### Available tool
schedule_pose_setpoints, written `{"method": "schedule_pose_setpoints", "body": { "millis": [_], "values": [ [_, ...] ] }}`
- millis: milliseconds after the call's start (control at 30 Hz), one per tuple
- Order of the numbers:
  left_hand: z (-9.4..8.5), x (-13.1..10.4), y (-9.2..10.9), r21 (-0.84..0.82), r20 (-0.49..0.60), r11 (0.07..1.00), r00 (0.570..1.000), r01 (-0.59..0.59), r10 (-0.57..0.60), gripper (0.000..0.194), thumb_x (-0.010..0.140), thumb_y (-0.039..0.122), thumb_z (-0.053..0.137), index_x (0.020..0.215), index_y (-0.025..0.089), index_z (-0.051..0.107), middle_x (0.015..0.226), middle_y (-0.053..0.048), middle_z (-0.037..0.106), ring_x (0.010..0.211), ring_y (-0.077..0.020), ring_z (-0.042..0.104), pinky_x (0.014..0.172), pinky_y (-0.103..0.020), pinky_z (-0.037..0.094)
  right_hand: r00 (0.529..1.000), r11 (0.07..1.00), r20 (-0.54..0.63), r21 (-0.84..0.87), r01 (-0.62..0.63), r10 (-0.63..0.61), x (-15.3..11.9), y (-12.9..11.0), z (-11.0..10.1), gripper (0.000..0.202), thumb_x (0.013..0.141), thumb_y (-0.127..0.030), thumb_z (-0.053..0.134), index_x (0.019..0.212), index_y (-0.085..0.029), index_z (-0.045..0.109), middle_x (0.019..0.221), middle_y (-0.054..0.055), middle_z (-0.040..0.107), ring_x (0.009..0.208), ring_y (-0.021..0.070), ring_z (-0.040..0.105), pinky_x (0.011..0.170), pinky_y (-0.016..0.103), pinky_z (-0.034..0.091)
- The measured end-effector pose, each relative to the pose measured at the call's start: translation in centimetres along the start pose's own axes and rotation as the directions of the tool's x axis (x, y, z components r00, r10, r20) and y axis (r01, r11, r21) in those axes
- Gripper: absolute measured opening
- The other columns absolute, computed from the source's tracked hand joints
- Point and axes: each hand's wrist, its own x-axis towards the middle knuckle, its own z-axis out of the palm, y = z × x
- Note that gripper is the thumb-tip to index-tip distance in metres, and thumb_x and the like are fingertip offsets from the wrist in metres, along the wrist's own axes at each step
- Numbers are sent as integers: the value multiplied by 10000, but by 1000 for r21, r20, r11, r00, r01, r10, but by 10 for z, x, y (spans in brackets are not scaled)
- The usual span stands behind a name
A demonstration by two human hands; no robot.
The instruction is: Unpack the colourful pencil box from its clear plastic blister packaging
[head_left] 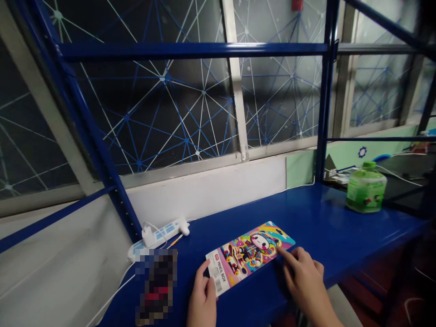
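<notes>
Head view: a pencil box [250,254] lies flat near the blue desk's [327,222] front edge. The left hand [201,299] touches its near end, the right hand [304,277] its far side; fingers seemingly released, grasping nothing. A green bottle [366,187] stands toward the right end.

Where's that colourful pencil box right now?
In the head view, the pencil box lies flat at the near edge of the blue shelf, between the left hand and right hand, both touching it.

One pencil box [248,254] lies between two hands; one power strip [160,236] sits left of them, one green bottle [366,188] far right.
</notes>
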Motion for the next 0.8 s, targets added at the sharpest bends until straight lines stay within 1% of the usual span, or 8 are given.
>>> {"method": "schedule_pose_setpoints", "body": {
  "millis": [133, 233, 300, 433, 567, 667, 733, 800],
  "values": [
    [-1, 0, 2, -24, -24, 999, 999, -42, 41, 698, 865, 652, 434, 1394, 197, 394, 699, 32, 619, 585, -158, 561, 591, -266, 455, 974, 973, 110, 142, 184, -200, 5, -60, -3, 312, 986, -435, 487, 1244, -390, 656, 1320, 80, 632, 1207, 337, 556, 992, 577, 354],
    [-4, 1, 3, -30, 24, 998, 999, -46, 47, 673, 853, 628, 481, 1349, 177, 430, 810, -23, 686, 752, -206, 670, 714, -304, 520, 849, 881, 298, 331, 337, -437, 8, -99, 2, 533, 954, -582, 513, 1449, -391, 468, 1500, 50, 517, 1357, 357, 453, 1115, 638, 245],
    [-3, 2, 2, -31, 8, 998, 998, -57, 57, 613, 848, 606, 501, 1298, 189, 482, 844, -42, 705, 791, -225, 692, 727, -322, 534, 804, 868, 377, 380, 319, -460, 8, -108, 5, 592, 950, -574, 524, 1496, -380, 405, 1550, 43, 455, 1404, 359, 406, 1143, 628, 232],
    [2, 1, -1, -10, -72, 996, 994, -87, 86, 529, 875, 587, 452, 1237, 210, 536, 751, -17, 661, 710, -204, 661, 637, -297, 503, 829, 907, 409, 340, 248, -380, 14, -82, 5, 541, 970, -495, 518, 1493, -419, 401, 1574, 0, 413, 1434, 327, 382, 1165, 600, 241],
    [5, 0, -4, 14, -83, 996, 993, -88, 89, 519, 899, 571, 416, 1241, 200, 535, 644, 40, 542, 586, -157, 565, 591, -273, 466, 904, 956, 339, 221, 191, -259, 24, -35, 2, 470, 982, -479, 496, 1446, -401, 487, 1535, 8, 470, 1421, 314, 408, 1159, 612, 247],
    [3, 1, -5, 15, -66, 998, 996, -60, 61, 545, 916, 556, 378, 1292, 185, 510, 625, 64, 475, 496, -130, 472, 523, -261, 435, 925, 967, 293, 152, 204, -241, 27, -18, 5, 451, 975, -435, 518, 1422, -378, 524, 1506, 24, 510, 1392, 331, 443, 1121, 627, 297],
    [2, 2, -6, 43, -110, 998, 992, -53, 57, 570, 928, 549, 341, 1331, 174, 493, 763, 15, 547, 498, -125, 481, 485, -273, 438, 933, 965, 253, 114, 235, -257, 26, -19, 10, 455, 970, -385, 531, 1424, -360, 526, 1482, 33, 538, 1352, 341, 482, 1094, 619, 332],
    [1, 2, -5, 166, -217, 978, 963, -124, 159, 562, 938, 519, 332, 1336, 167, 517, 1091, -110, 591, 726, -179, 631, 605, -327, 530, 942, 964, 205, 76, 255, -265, 23, -26, 16, 469, 956, -341, 552, 1424, -330, 532, 1461, 51, 561, 1299, 346, 522, 1069, 594, 362]
  ]
}}
